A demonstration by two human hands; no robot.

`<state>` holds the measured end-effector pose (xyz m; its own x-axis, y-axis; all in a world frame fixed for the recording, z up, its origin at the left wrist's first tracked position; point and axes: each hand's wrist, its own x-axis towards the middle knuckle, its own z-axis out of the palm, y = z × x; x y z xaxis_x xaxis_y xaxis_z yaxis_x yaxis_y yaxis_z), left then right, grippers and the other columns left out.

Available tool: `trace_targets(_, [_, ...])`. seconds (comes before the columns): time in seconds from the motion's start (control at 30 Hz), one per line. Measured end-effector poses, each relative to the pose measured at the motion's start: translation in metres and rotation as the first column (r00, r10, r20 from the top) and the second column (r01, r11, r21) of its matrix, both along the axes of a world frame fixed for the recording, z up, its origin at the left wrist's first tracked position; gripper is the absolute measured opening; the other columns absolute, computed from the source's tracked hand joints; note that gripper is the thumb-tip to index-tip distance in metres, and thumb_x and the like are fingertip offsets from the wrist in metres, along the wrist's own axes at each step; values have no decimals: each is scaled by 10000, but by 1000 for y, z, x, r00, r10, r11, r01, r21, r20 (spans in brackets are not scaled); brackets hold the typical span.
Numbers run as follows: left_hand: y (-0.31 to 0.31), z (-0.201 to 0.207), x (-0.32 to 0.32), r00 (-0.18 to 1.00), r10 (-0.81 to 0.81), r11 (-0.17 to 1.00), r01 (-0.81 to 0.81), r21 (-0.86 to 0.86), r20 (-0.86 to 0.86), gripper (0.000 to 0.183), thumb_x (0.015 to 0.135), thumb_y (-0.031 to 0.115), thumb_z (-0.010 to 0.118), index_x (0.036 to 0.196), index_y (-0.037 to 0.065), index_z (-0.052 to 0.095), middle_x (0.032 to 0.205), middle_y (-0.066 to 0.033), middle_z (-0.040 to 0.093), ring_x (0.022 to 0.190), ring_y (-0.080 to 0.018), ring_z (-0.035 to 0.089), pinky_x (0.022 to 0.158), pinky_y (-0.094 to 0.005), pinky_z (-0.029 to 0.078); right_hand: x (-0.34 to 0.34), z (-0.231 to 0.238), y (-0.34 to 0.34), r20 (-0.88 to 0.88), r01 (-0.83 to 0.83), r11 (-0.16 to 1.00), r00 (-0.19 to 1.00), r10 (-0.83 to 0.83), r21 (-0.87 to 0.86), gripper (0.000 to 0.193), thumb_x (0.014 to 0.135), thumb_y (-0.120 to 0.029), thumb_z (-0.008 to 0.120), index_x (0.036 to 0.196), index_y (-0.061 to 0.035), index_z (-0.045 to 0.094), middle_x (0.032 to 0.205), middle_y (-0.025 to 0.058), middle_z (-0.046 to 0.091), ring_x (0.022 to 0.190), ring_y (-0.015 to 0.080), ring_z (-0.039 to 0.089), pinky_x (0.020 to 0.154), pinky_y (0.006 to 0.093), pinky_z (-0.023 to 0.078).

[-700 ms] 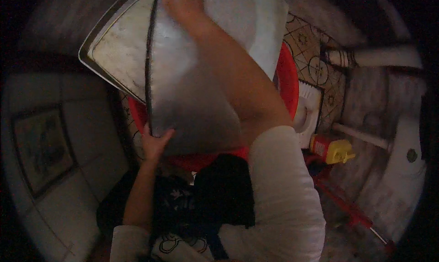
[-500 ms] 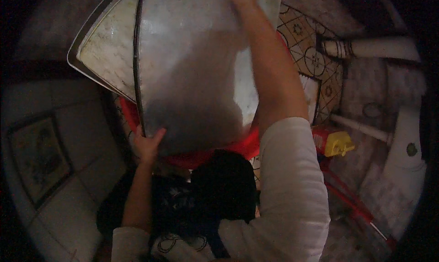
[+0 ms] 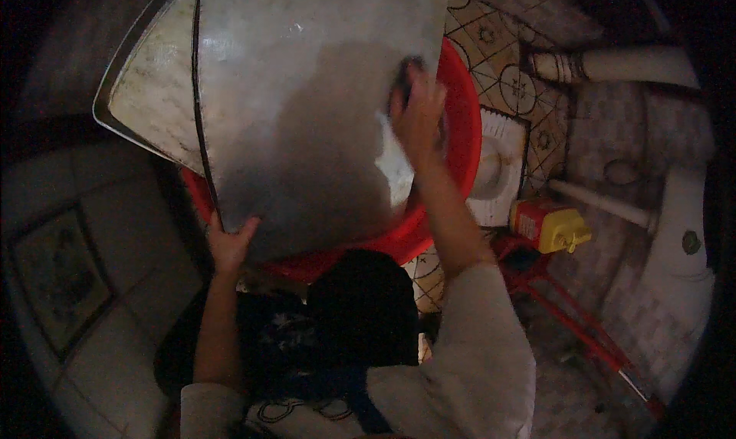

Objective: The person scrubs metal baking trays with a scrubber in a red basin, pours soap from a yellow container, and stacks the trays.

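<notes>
The left hand (image 3: 228, 247) is gripping a large grey panel (image 3: 253, 109) at its lower left edge, the thumb lying on the face. The right hand (image 3: 420, 121) is clasping a small dark object (image 3: 409, 67) over the panel's right side, though contact is hard to tell. The panel is spreading between and beyond both sets of fingers, over a red basin (image 3: 466, 132) showing just right of the right fingers. Work on the face seems to be under way; dimness and shadow are hiding how much is done or left.
</notes>
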<state>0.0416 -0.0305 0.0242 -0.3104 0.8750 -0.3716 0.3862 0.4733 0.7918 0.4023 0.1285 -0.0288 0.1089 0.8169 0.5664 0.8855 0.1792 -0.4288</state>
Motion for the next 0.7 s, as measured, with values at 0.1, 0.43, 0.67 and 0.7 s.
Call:
trace_targets(0.1, [12, -3, -8, 999, -41, 999, 40, 30, 30, 544, 689, 187, 806, 1136, -8, 565, 1066, -122, 632, 945, -234, 596, 852, -341, 465, 43, 23, 155, 25, 228, 966, 972, -233, 126, 319, 842, -188, 579, 1107, -10, 569, 1037, 211, 602, 953, 378, 550, 863, 451, 391])
trace_targets(0.43, [0, -18, -5, 997, 18, 998, -12, 69, -76, 581, 669, 191, 823, 1139, -22, 555, 1081, -129, 625, 951, -225, 590, 853, -335, 462, 31, 6, 36, -21, 38, 999, 999, -37, 33, 407, 783, -104, 619, 1164, 4, 526, 1132, 192, 550, 1073, 357, 497, 930, 458, 369])
trace_targets(0.67, [5, -12, -7, 999, -5, 1000, 5, -8, -43, 554, 664, 198, 828, 1106, -10, 566, 1057, -128, 631, 938, -209, 600, 837, -327, 469, 9, -23, -35, 10, 100, 993, 995, -99, -68, 465, 788, -120, 612, 1227, -10, 502, 1170, 191, 532, 1116, 370, 470, 964, 467, 347])
trace_targets(0.7, [7, -12, -8, 1000, -6, 1000, 7, 4, -21, 555, 665, 199, 827, 1107, -11, 566, 1048, -126, 635, 932, -211, 603, 837, -326, 469, 18, -13, 11, 54, 88, 996, 995, -86, -34, 455, 798, -110, 599, 1235, -21, 508, 1165, 196, 539, 1110, 376, 476, 951, 471, 360])
